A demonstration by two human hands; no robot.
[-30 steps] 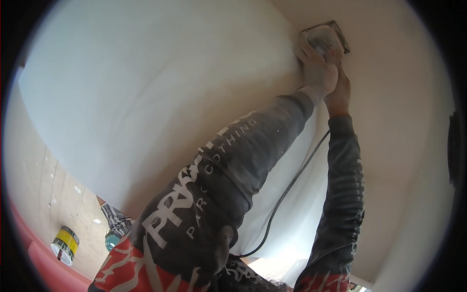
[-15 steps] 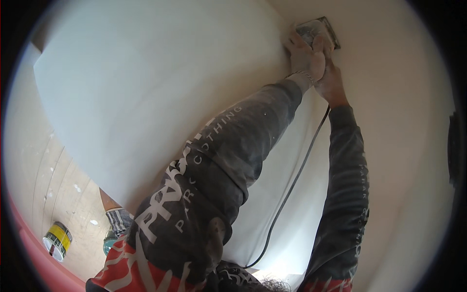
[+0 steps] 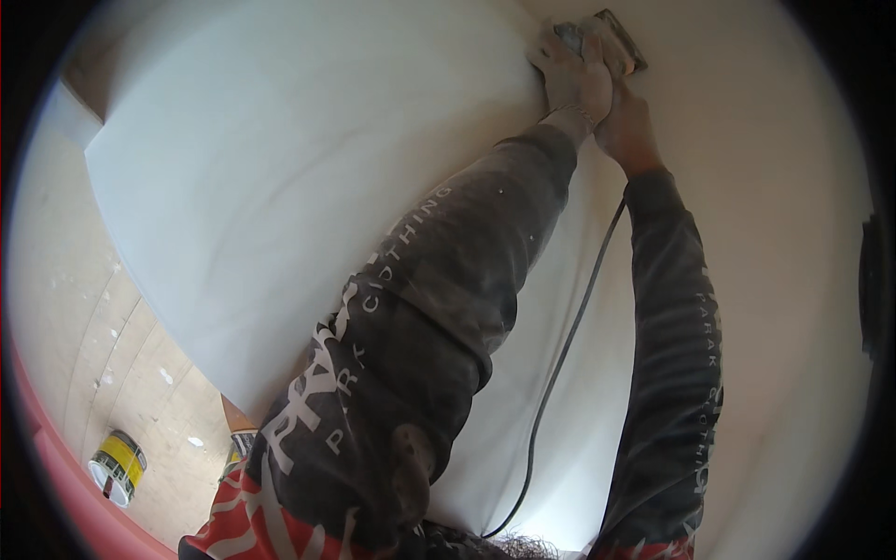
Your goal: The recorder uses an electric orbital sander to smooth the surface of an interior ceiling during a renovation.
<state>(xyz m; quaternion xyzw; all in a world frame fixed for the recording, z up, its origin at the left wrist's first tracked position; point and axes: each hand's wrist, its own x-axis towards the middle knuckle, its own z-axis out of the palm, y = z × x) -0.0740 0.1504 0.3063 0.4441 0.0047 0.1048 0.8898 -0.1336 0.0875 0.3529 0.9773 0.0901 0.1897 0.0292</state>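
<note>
High in the view, both my arms stretch up to an electric sander (image 3: 623, 47), whose flat pad lies against a pale beige surface (image 3: 747, 168). My left hand (image 3: 574, 79) is closed around the sander's body from the left, its fingers partly over the top. Just right of it and a little lower, my right hand (image 3: 627, 131) grips the sander's rear part; most of its fingers are hidden. A dark power cord (image 3: 569, 345) hangs down from near my right wrist. Pale dust covers my left hand and sleeve.
A large smooth white wall (image 3: 233, 187) fills the left and meets the beige surface near the sander. Lower left, a bucket (image 3: 119, 467) with a yellow and black label stands on a paint-spotted floor (image 3: 103, 327). A red edge (image 3: 56, 476) curves along the rim. A dark object (image 3: 869, 285) shows far right.
Both hands and the sander have shifted slightly up and to the left in the view. The bucket and floor appear a little lower and further right.
</note>
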